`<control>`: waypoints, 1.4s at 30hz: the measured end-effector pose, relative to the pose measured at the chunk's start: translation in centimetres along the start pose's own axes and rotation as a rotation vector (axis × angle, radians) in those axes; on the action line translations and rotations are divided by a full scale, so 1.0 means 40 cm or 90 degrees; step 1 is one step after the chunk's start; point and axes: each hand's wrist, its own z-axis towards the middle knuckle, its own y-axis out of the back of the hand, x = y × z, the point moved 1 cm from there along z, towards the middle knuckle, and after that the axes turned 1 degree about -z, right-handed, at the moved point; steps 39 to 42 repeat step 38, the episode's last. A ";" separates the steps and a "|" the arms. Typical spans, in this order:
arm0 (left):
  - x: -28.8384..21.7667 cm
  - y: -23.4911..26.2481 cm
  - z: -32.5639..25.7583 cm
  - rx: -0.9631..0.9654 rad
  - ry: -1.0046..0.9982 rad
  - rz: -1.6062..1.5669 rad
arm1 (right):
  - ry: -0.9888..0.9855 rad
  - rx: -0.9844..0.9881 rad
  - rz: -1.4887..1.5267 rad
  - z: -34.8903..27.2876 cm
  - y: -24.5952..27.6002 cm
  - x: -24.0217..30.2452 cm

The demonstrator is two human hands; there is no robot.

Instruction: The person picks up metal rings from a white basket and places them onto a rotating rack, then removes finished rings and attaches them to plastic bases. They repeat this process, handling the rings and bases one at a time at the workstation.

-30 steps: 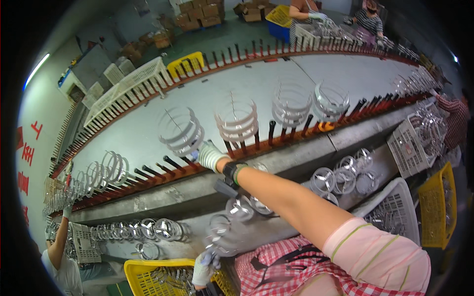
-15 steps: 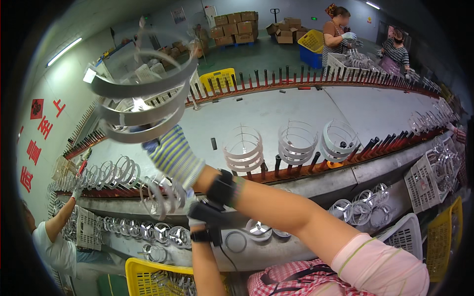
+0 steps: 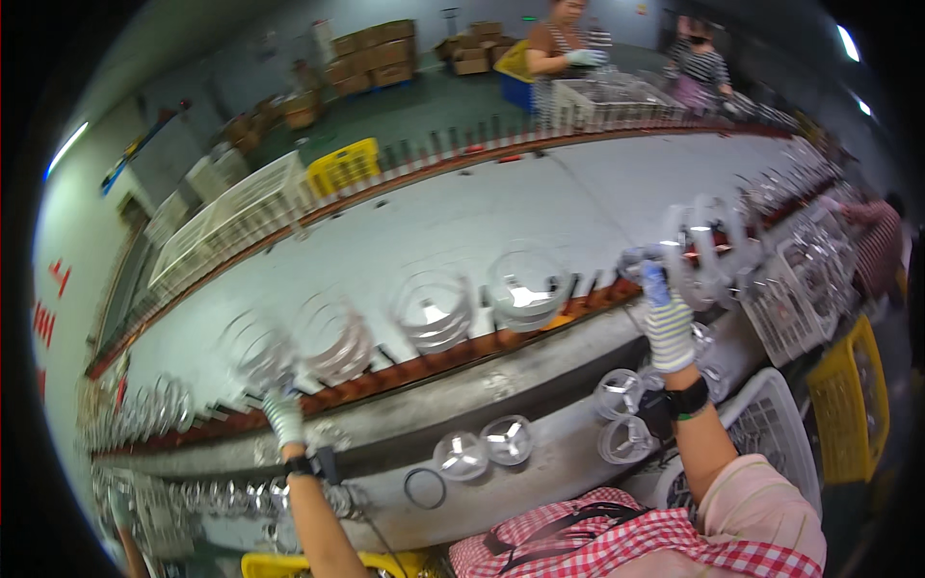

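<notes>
My right hand (image 3: 669,328), in a striped glove with bluish fingers, is closed on a metal ring frame (image 3: 708,252) of several pale bands. It is held tilted sideways at the right, over the near rail of pegs, and is blurred. At the left, my left hand (image 3: 284,416), in a similar glove, is closed at the lower end of another ring frame (image 3: 255,349); its fingers are partly hidden. Between my hands, three more ring frames stand along the near rail: one (image 3: 337,345) by my left hand, a middle one (image 3: 434,323), and one (image 3: 525,303) farther right.
Dark-tipped pegs line the red-brown near rail (image 3: 414,374) and far rail (image 3: 424,166) of the grey table (image 3: 462,207). Two spoked rings (image 3: 508,440) and a dark hoop (image 3: 425,488) lie on the lower ledge. Baskets stand right; co-workers (image 3: 559,58) are across the table.
The view has turned to the right. My right hand has swung from the left to the right side with a ring frame in it. My left hand now sits by the left end of the standing frames.
</notes>
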 end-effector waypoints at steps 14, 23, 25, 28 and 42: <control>0.104 0.109 0.034 0.098 0.269 0.115 | 0.265 0.214 -0.300 -0.059 -0.365 -0.317; -0.440 -0.127 -0.379 0.035 0.238 -0.125 | 0.214 0.295 -0.284 -0.139 -0.454 -0.197; -0.654 -0.227 -0.480 0.266 0.109 -0.282 | 0.218 0.326 -0.261 -0.160 -0.481 -0.187; -0.747 -0.327 -0.584 0.564 -0.068 -0.066 | -0.134 0.473 -0.039 -0.210 -0.437 -0.030; -0.729 -0.334 -0.551 0.519 0.030 -0.202 | -0.160 0.372 -0.423 -0.368 0.013 -0.166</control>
